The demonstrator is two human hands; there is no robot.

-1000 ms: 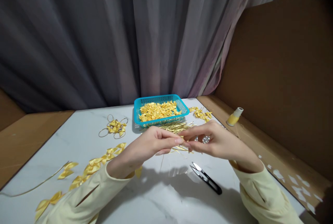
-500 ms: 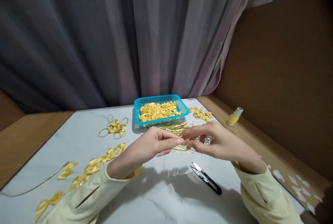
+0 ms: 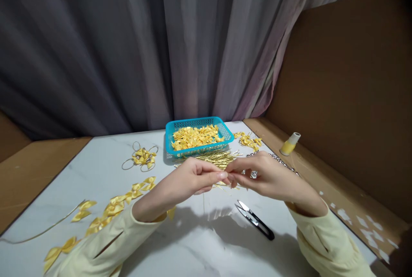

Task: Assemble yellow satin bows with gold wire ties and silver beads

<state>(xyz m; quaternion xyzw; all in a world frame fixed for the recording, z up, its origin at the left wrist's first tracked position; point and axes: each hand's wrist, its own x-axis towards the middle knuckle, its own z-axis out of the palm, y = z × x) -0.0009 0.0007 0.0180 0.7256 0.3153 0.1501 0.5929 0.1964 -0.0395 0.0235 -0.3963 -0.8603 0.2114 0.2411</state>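
My left hand (image 3: 196, 176) and my right hand (image 3: 257, 174) meet fingertip to fingertip above the middle of the table. Both are closed in a pinch, and whatever lies between the fingertips is too small and covered to make out. Just behind them is a pile of gold wire pieces (image 3: 219, 158). Silver beads (image 3: 253, 174) show through the gap under my right hand's fingers, and a string of beads (image 3: 283, 163) runs out behind that hand. Black-handled thread snips (image 3: 255, 221) lie with blades apart on the table, nearer to me than the hands.
A blue basket (image 3: 168, 139) of yellow ribbon bows (image 3: 196, 136) stands at the back. Left lie a flower-like bow cluster with wire loops (image 3: 144, 156), a row of bows (image 3: 114, 205) and a gold wire (image 3: 54, 230). Right are more bows (image 3: 251, 141) and a yellow thread spool (image 3: 290, 144).
My right hand has shifted slightly, and its fingers are closer around the left fingertips. More of the bead string now shows behind the right hand. Other things lie as before.
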